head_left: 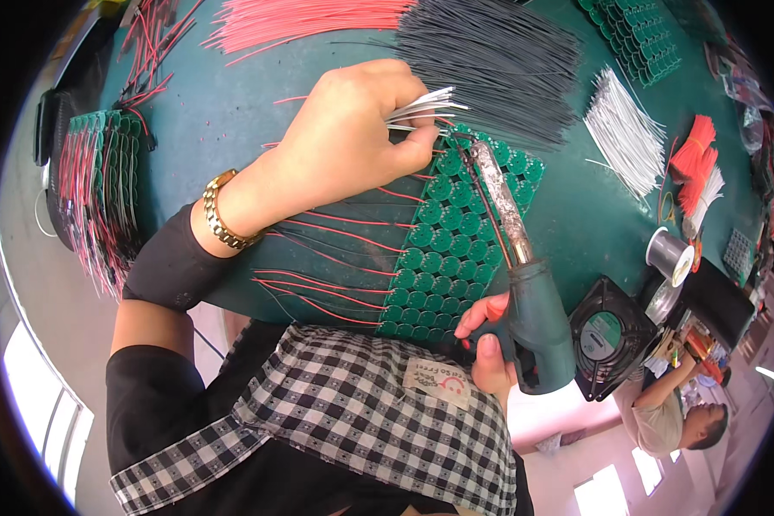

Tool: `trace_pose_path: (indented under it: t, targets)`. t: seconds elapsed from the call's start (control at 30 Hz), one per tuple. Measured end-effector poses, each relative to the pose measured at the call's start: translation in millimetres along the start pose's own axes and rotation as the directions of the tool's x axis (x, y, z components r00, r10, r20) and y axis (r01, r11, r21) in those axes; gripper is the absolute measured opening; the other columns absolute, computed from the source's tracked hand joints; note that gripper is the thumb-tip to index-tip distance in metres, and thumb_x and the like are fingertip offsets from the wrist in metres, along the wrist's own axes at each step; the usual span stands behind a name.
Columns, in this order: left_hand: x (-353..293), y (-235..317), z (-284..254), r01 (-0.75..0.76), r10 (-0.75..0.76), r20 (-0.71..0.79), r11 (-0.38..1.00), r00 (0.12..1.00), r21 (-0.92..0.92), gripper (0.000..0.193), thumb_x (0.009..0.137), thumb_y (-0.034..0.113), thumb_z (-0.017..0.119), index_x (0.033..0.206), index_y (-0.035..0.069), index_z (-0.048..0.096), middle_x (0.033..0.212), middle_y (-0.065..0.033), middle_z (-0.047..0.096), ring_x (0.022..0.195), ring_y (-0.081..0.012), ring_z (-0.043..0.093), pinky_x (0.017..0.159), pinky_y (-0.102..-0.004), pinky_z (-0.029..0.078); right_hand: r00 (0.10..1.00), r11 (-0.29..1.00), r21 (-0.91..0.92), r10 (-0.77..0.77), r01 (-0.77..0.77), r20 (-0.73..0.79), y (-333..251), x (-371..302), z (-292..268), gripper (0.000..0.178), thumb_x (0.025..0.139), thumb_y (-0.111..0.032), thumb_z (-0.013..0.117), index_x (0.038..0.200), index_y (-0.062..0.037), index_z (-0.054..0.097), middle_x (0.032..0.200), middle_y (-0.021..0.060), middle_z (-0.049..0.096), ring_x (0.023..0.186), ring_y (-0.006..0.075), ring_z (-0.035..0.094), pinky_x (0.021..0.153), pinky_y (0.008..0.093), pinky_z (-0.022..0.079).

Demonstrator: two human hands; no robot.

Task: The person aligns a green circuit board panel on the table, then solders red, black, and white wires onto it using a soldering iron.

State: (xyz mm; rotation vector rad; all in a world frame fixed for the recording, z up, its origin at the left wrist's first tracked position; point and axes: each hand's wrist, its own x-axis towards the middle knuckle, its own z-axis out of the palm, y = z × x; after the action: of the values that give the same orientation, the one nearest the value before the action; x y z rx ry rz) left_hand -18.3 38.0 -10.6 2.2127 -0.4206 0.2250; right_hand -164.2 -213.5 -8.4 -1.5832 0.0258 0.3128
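the white wires (421,107) sit at the upper middle of the frame, in the left hand (359,125), which pinches them thumb against fingers, nearly closed. they look thin and light; i'd expect them to be springy, a bit slick, and quick to splay, so i'd hold the bunch a little behind the tips. their free ends fan toward the right of the frame, the long axis running roughly sideways; the far end is hidden in the palm.

at lower right of centre, the right hand (493,368) has its fingers curled round the handle of a dark green soldering gun (546,331), though the body hides much of that grip. it looks front-heavy and stiff, and the metal barrel (502,198) is no place for fingers; the handle is. it points to the top of the frame, leaning left, its tip near the panel's upper end.

the green circuit-board panel (445,242) lies right of centre, flat and rigid by the look of it, best taken by the edges. its long axis slants from bottom centre toward upper right, with red wires (353,220) trailing off its left side.
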Motion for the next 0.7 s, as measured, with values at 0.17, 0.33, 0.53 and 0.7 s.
trace_pose_path:
  t: [0.17, 0.33, 0.53, 0.7]
  targets:
    - [1.0, 1.5, -0.9, -0.005, 0.005, -0.03, 1.0, 1.0, -0.009, 0.007, 0.068, 0.001, 0.065, 0.074, 0.001, 0.06, 0.066, -0.0055, 0.053, 0.058, -0.0169, 0.053, 0.053, -0.0282, 0.042, 0.99, 0.991, 0.036, -0.129, 0.131, -0.047, 41.0, -8.6, -14.5, 0.042, 0.082, -0.028, 0.067, 0.108, -0.0027, 0.045, 0.079, 0.0117, 0.053, 0.065, 0.0196, 0.056, 0.054, 0.0287, 0.046]
    - [0.7, -1.0, 3.5, -0.025, 0.026, -0.044, 1.0, 0.999, 0.008, 0.007, 0.068, 0.0, 0.065, 0.074, 0.001, 0.061, 0.067, -0.0054, 0.053, 0.058, -0.0168, 0.053, 0.053, -0.0282, 0.042, 0.999, 0.999, -0.024, -0.046, 0.046, 0.013, 5.8, 0.5, -4.3, 0.038, 0.081, -0.027, 0.067, 0.102, -0.0034, 0.044, 0.079, 0.0125, 0.054, 0.065, 0.0199, 0.056, 0.054, 0.0294, 0.046]
    - [0.8, -0.4, 4.8, -0.015, 0.015, -0.056, 1.0, 0.998, 0.003, 0.006, 0.068, 0.001, 0.065, 0.07, 0.001, 0.059, 0.065, -0.0054, 0.052, 0.056, -0.0166, 0.052, 0.052, -0.0281, 0.041, 0.999, 0.996, 0.068, -0.051, 0.051, -0.005, 2.8, 5.1, -1.3, 0.044, 0.081, -0.028, 0.067, 0.109, -0.0025, 0.044, 0.079, 0.0134, 0.054, 0.063, 0.0202, 0.055, 0.054, 0.0309, 0.047]
    - [3.2, 1.5, 5.4, -0.022, 0.022, -0.06, 1.0, 0.998, 0.003, 0.006, 0.069, 0.002, 0.065, 0.069, 0.001, 0.059, 0.065, -0.0051, 0.052, 0.056, -0.0164, 0.051, 0.051, -0.028, 0.041, 0.997, 0.985, 0.17, -0.019, 0.031, -0.074, -16.6, 5.7, 2.7, 0.051, 0.082, -0.027, 0.067, 0.12, -0.0027, 0.042, 0.079, 0.0137, 0.055, 0.063, 0.0214, 0.055, 0.057, 0.0342, 0.047]
